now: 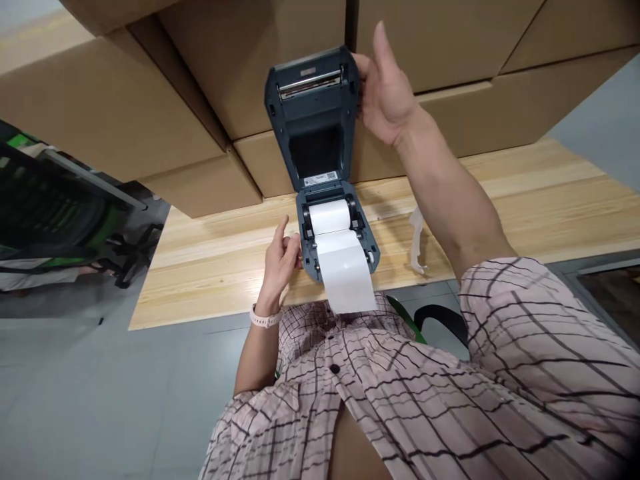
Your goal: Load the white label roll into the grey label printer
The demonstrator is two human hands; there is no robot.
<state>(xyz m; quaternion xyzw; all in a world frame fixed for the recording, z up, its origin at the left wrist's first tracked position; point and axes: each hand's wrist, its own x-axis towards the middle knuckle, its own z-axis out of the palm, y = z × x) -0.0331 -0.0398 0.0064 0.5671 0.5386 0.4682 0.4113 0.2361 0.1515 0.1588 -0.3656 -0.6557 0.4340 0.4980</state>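
A dark blue-grey label printer stands on the wooden table, its lid tilted up. Inside sits a white label roll. From it a white label strip runs out over the printer's front edge. My right hand holds the lid's right edge, fingers partly hidden behind it and thumb pointing up. Low on the base's left side, my left hand grips the printer with its index finger raised. Some of its fingertips are hidden against the housing.
Large cardboard boxes are stacked directly behind the printer along the wooden table. A torn strip of white paper lies right of the printer. A black and green chair stands at the left. Part of another chair shows below the table's front edge.
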